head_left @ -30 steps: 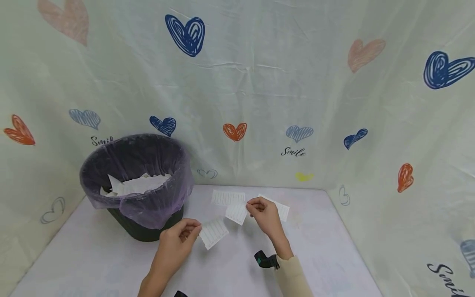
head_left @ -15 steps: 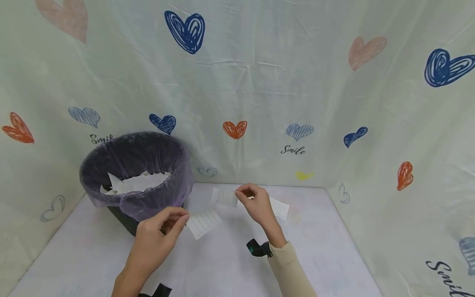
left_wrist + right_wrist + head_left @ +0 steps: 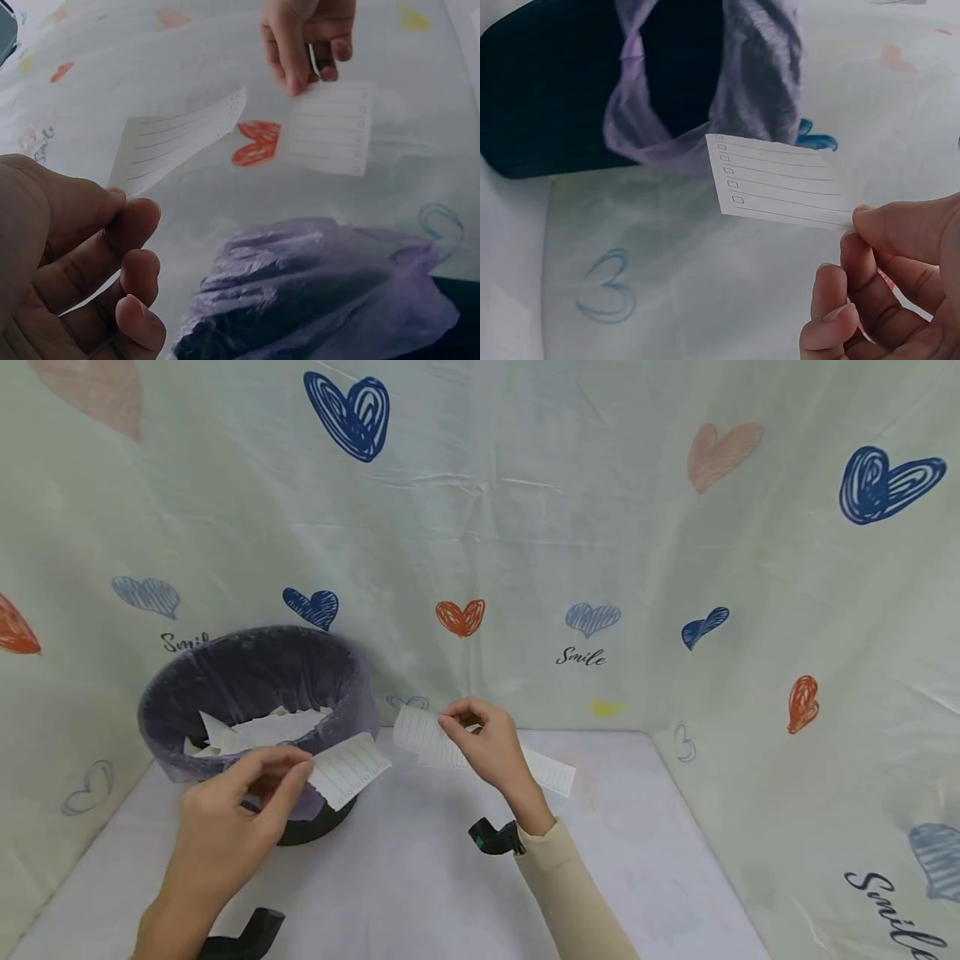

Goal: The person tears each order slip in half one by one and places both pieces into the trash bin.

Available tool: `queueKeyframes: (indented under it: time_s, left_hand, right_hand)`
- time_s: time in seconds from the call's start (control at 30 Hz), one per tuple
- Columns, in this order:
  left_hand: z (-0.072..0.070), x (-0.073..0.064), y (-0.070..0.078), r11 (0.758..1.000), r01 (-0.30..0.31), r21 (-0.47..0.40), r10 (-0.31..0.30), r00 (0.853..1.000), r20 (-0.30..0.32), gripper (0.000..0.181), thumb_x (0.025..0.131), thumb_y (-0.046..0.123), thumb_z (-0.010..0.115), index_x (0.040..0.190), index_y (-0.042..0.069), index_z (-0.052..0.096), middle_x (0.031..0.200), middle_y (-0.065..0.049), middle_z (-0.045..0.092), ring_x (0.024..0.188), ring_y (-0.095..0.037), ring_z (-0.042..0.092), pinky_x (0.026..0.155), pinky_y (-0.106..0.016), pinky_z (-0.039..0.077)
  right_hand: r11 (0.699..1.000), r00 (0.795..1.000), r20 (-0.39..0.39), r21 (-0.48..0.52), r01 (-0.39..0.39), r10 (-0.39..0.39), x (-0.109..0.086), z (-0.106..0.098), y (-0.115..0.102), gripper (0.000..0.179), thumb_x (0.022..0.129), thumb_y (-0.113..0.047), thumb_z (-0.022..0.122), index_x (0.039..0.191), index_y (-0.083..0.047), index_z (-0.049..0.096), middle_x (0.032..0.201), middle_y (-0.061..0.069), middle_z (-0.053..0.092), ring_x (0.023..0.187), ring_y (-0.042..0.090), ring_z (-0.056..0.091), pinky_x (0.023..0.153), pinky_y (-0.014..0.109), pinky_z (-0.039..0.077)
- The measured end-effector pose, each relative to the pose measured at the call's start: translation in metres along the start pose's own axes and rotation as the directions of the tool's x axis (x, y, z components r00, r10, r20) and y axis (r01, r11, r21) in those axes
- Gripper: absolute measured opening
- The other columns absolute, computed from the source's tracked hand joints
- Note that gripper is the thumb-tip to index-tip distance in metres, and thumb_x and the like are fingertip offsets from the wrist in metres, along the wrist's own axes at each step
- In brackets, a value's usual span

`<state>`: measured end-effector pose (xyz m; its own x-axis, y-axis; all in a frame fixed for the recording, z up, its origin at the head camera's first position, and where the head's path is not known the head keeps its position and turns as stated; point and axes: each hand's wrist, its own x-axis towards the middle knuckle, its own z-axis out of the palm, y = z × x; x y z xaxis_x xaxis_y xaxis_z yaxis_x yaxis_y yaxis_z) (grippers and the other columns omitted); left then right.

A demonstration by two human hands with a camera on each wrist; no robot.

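My left hand (image 3: 232, 818) pinches a corner of a lined paper piece (image 3: 351, 768) between thumb and forefinger, in front of the bin's right side. In the left wrist view that lined piece (image 3: 176, 139) has one torn, slightly curled edge. Between its thumb and fingertips my right hand (image 3: 491, 747) holds another lined piece (image 3: 414, 728), raised above the table to the right of the bin. The right wrist view shows small printed boxes along the edge of this piece (image 3: 772, 180). A dark bin (image 3: 318, 827) with a purple bag (image 3: 352, 693) over its rim contains white paper scraps (image 3: 277, 727).
On the table (image 3: 420, 877) a lined paper piece (image 3: 550, 772) lies behind the right wrist; another, partly hidden, lies below the right hand's piece. A heart-printed curtain (image 3: 525, 527) closes off the back and sides. Dark wrist mounts (image 3: 495, 837) sit on both arms.
Both hands have moved left and my right hand has also risen, each carrying its paper piece. The left hand's piece is now in front of the bin. The head view has shifted slightly.
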<state>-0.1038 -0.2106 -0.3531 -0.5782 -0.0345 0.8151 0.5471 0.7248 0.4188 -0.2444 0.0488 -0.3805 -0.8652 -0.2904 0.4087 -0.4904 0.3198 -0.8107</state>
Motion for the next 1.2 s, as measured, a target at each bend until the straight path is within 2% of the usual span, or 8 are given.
queueKeyframes:
  time_s: [0.23,0.53,0.87,1.03,1.2]
  left_hand:
    - [-0.024,0.009,-0.009,0.994,0.054,0.1,-0.054,0.999,-0.005,0.031,0.074,-0.015,0.08,0.101,-0.002,0.074,0.077,-0.011,0.072,0.069,0.017,0.049,0.062,-0.005,0.041]
    - [-0.044,0.024,-0.014,0.984,0.034,0.173,-0.029,0.999,-0.032,0.026,0.08,-0.013,0.077,0.104,-0.007,0.072,0.08,-0.018,0.071,0.074,0.024,0.043,0.069,-0.001,0.038]
    - [-0.058,0.04,-0.015,0.961,0.023,0.274,-0.011,0.999,-0.046,0.021,0.088,-0.004,0.074,0.108,-0.01,0.069,0.082,-0.026,0.071,0.079,0.029,0.033,0.07,0.001,0.032]
    - [-0.064,0.041,-0.018,0.955,0.072,0.289,-0.057,0.997,-0.061,0.021,0.089,-0.005,0.073,0.109,-0.011,0.069,0.083,-0.029,0.07,0.079,0.031,0.031,0.071,0.001,0.03]
    - [-0.068,0.04,-0.024,0.942,0.131,0.309,-0.107,0.99,-0.096,0.022,0.094,0.001,0.071,0.111,-0.011,0.069,0.086,-0.033,0.068,0.082,0.032,0.029,0.075,0.002,0.027]
  right_hand:
    - [0.996,0.998,0.013,0.05,0.068,-0.068,0.016,0.001,-0.029,0.012,0.099,-0.02,0.071,0.106,-0.011,0.076,0.096,0.003,0.074,0.088,0.013,0.066,0.075,0.029,0.055]
    - [0.985,0.991,0.006,0.113,0.132,-0.134,0.034,0.003,-0.057,0.013,0.099,-0.019,0.07,0.106,-0.01,0.076,0.097,0.005,0.074,0.086,0.011,0.066,0.075,0.031,0.056]
    - [0.973,0.982,0.024,0.141,0.18,-0.185,0.043,0.013,-0.079,0.014,0.098,-0.017,0.071,0.107,-0.008,0.076,0.099,0.006,0.075,0.087,0.009,0.066,0.075,0.025,0.057]
    - [0.968,0.976,0.041,0.148,0.204,-0.212,0.048,0.02,-0.087,0.013,0.099,-0.017,0.07,0.106,-0.007,0.075,0.098,0.006,0.074,0.085,0.009,0.066,0.076,0.027,0.057]
    - [0.961,0.97,0.044,0.159,0.228,-0.238,0.052,0.027,-0.091,0.011,0.098,-0.015,0.07,0.104,-0.006,0.075,0.097,0.007,0.075,0.082,0.008,0.065,0.075,0.028,0.057]
